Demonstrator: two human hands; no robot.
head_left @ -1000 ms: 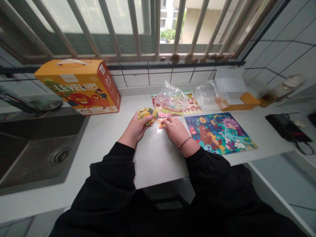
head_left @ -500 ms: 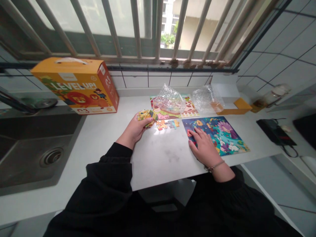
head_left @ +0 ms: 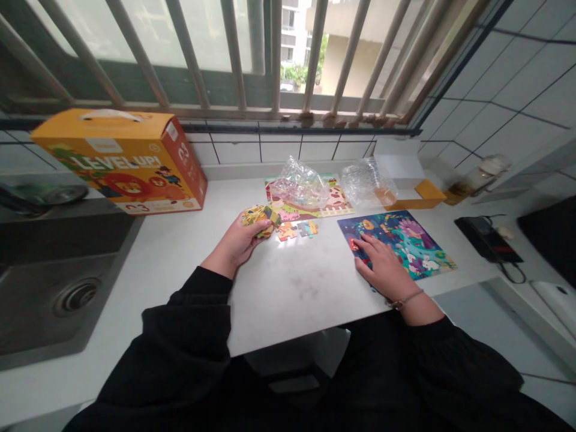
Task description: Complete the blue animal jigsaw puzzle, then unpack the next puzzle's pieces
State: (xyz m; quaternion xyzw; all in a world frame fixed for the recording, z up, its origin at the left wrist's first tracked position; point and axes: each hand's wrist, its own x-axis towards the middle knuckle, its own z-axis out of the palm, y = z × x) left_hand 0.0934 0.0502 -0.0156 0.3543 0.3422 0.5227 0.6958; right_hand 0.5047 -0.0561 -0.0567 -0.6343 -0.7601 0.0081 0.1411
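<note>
Two-hand work at a counter, seen from nearby. L hand held a thick bundle of puzzle pcs, thumb across the near side & fingers curled beneath; whether those hidden fingers were pressed together, I couldn't tell. R hand lay palm-down on the dark animal board, fingers slightly spread, thumb apart, pinching nothing; pressure on it couldn't be judged.

Loose pcs: an orange group lay flat on the counter, just R of the bundle, w/ a blue-grey & orange group beside it; whether the two were joined, I couldn't tell. Behind them was the farm board, partly under crumpled clear film. Bubble wrap sat btwn that film & an open orange tray. The upright "LEVEL UP!" box stood far L, near the sink.

Technique (my judgement): the bundle was uneven, so an even, light L grip was best; a hard squeeze might've sprung edge pcs loose. It was best kept low, over the counter & away from the sink. For the R hand, flat fingers suited steadying or sliding the board w/o bending it, w/ enough room left to avoid nudging the loose groups.
</note>
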